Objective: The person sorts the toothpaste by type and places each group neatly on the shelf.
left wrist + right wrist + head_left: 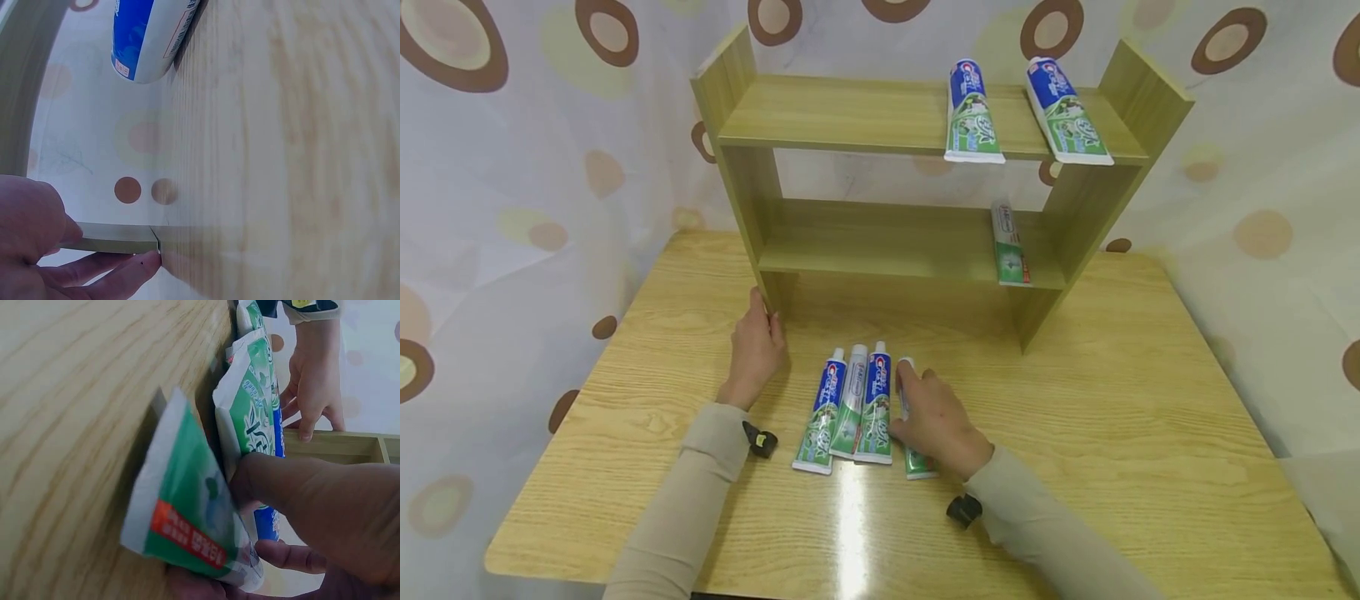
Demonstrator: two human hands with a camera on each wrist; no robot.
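My left hand grips the lower front edge of the left side panel of a wooden shelf; in the left wrist view its thumb and fingers lie on either side of the panel. On the table, my right hand holds a green and silver toothpaste tube between thumb and fingers, partly hiding it in the head view. Left of it lie a blue and green toothpaste tube, a silver and green one and another blue and green one, side by side.
Two blue and green tubes lie on the top board, their ends over its front edge. A silver and green tube lies at the right of the middle board. A patterned curtain hangs behind the wooden table.
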